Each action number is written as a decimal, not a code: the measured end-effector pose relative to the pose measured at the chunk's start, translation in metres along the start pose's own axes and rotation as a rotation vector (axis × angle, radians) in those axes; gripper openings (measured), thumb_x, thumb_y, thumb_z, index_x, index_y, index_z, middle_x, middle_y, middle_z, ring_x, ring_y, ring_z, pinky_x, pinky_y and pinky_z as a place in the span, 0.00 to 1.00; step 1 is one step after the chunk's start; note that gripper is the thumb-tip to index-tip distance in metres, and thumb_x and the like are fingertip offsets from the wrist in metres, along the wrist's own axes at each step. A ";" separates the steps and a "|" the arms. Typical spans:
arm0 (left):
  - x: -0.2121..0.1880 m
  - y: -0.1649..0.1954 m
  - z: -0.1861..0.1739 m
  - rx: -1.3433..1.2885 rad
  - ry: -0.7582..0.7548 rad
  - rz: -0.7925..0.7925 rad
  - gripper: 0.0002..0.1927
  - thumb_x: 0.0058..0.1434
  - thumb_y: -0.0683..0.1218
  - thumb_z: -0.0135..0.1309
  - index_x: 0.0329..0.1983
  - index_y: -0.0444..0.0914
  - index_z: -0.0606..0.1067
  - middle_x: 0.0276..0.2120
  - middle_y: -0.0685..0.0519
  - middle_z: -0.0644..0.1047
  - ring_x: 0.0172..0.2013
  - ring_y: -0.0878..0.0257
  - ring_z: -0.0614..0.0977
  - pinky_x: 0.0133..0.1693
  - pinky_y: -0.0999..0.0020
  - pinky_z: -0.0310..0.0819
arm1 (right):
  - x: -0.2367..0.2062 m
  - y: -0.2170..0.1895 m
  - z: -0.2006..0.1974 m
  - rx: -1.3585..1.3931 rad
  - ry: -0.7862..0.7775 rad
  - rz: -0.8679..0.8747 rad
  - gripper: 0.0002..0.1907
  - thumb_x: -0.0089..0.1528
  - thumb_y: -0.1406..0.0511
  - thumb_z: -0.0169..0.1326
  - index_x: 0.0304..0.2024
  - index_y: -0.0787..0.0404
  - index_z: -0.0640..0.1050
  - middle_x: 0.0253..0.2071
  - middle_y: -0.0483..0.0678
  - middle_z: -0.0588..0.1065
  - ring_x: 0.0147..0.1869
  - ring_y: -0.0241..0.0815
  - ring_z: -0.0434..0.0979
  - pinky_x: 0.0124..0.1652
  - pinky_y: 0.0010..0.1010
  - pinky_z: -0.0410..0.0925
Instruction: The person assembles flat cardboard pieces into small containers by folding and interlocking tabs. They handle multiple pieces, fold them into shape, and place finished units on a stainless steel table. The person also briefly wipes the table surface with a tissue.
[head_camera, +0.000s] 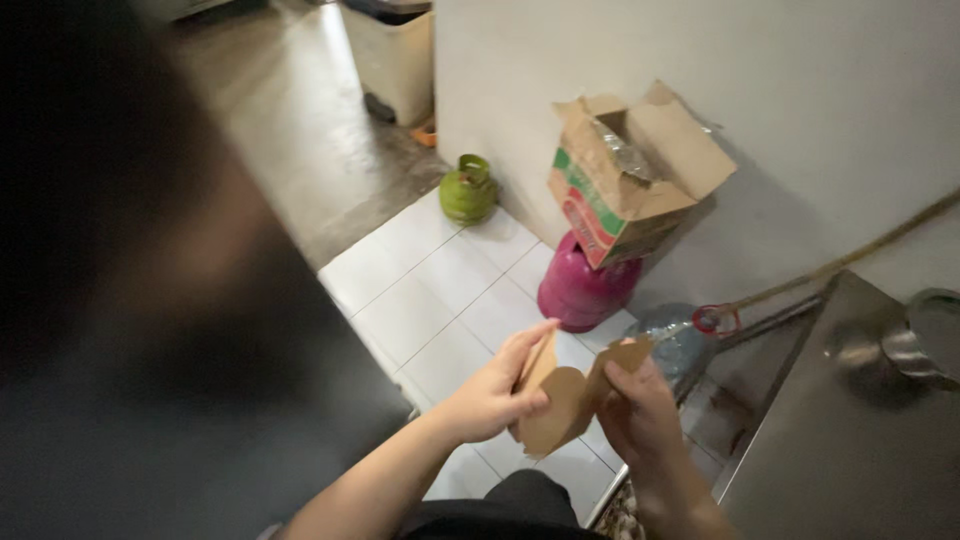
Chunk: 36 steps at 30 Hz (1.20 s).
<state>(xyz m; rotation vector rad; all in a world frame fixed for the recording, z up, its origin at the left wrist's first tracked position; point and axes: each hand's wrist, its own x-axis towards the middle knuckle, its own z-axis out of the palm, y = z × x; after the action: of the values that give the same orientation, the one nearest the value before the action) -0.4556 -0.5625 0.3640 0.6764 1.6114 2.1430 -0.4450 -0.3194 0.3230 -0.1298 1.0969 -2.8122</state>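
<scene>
**Two hands on a flat brown paper box**

The left hand (497, 392) grips one side of a folded brown paper box (562, 398), thumb on the front panel and fingers behind; the right hand (637, 410) pinches the opposite flap near its top corner. The box sits between the two hands, held in the air above the white tiled floor (430, 300), not resting on anything.

To my eye the step in hand is opening the flattened carton. It would go best by pressing along the pre-made creases rather than the panel faces, keeping the thumbs near the folds so the thin board does not buckle or tear.

The board looks matte, stiff and light, with a rounded cut edge. Beyond it stand a glossy pink gas cylinder (583, 290) carrying a tilted, torn cardboard carton (625, 180), and a small green cylinder (467, 190) near the wall. To the right lies a dull steel worktop (850, 450).
</scene>
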 end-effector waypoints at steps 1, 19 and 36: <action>0.018 -0.009 -0.007 -0.194 0.025 -0.065 0.34 0.65 0.48 0.56 0.72 0.49 0.57 0.67 0.52 0.68 0.66 0.62 0.69 0.67 0.63 0.59 | 0.009 -0.003 -0.008 -0.015 -0.017 -0.032 0.12 0.68 0.74 0.54 0.54 0.63 0.71 0.47 0.51 0.74 0.51 0.45 0.75 0.53 0.39 0.68; 0.311 0.057 -0.119 0.207 0.646 0.044 0.26 0.48 0.48 0.74 0.38 0.35 0.68 0.35 0.48 0.79 0.36 0.64 0.81 0.36 0.68 0.80 | 0.345 -0.147 -0.025 -0.518 -0.467 0.071 0.17 0.60 0.72 0.65 0.43 0.58 0.70 0.42 0.44 0.73 0.54 0.40 0.74 0.68 0.40 0.64; 0.383 0.133 -0.373 0.591 1.166 0.035 0.34 0.44 0.53 0.75 0.38 0.39 0.62 0.34 0.52 0.74 0.36 0.65 0.77 0.35 0.68 0.77 | 0.694 -0.014 0.107 -0.723 -0.824 0.350 0.20 0.53 0.75 0.67 0.32 0.57 0.67 0.35 0.43 0.71 0.40 0.32 0.68 0.39 0.25 0.63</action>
<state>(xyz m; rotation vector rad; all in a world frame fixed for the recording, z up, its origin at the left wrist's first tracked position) -0.9857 -0.6763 0.4643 -0.6033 2.8445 2.1681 -1.1195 -0.4792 0.4360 -0.9369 1.5823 -1.6448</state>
